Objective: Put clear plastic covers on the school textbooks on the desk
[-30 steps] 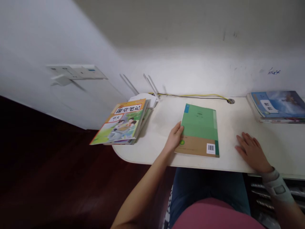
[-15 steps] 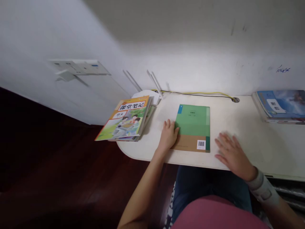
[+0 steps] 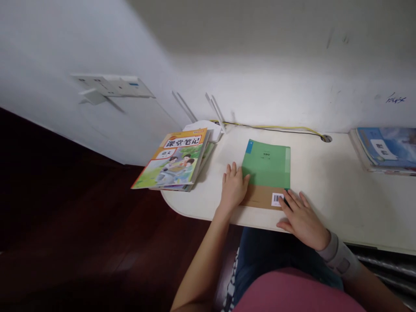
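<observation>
A green and brown book [image 3: 267,167] lies flat on the white desk [image 3: 338,195], its barcode at the lower right. My left hand [image 3: 233,186] rests at the book's left edge, fingers stretched out and thumb over the cover's edge. At the lower right corner is my right hand [image 3: 302,219], fingers spread, the fingertips overlapping the barcode corner. A grey band [image 3: 338,255] wraps my right wrist. Neither hand is closed around anything.
At the left end of the desk, a stack topped by an orange and green book [image 3: 177,160] overhangs the edge. Behind it stands a white router [image 3: 203,126] with antennas. Blue-covered books [image 3: 390,149] are piled at right. A yellow cable [image 3: 286,127] runs along the wall.
My right hand has moved left, from the bare desk onto the book's lower right corner. My left hand stays at the left edge. The view has shifted slightly.
</observation>
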Motion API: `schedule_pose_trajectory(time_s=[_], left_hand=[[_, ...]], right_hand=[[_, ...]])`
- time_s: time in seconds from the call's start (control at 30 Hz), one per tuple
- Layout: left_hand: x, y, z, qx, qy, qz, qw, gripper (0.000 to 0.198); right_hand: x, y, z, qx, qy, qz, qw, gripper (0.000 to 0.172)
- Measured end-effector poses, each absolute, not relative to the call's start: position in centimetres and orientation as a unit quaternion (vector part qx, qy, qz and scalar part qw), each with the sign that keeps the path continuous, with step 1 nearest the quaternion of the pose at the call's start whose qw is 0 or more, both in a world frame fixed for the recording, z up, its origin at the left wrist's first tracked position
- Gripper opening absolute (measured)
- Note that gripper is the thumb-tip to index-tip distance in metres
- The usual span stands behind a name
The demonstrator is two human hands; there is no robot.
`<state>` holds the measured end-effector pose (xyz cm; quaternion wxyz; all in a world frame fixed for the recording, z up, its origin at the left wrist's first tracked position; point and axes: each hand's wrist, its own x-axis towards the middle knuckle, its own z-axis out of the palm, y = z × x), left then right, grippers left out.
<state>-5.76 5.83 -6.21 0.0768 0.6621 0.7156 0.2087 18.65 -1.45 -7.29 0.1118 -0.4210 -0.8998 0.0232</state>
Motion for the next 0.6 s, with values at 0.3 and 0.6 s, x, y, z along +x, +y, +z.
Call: schedule_pose_trajectory(time_s=[0.3,0.6], left_hand=[[-0.8,2.8,-1.0,0.774,0.403,0.309,0.378,0.066],[5.1,2.1,-2.6,0.839,0.396,0.246,0.279,0.077]], right_hand=[[19.1,0.7,-4.1,-0.425,-0.728,0.41,0.349,0.042],[21.0,1.0,-4.3,-0.465,-0.523,0.571,0.43,0.04]])
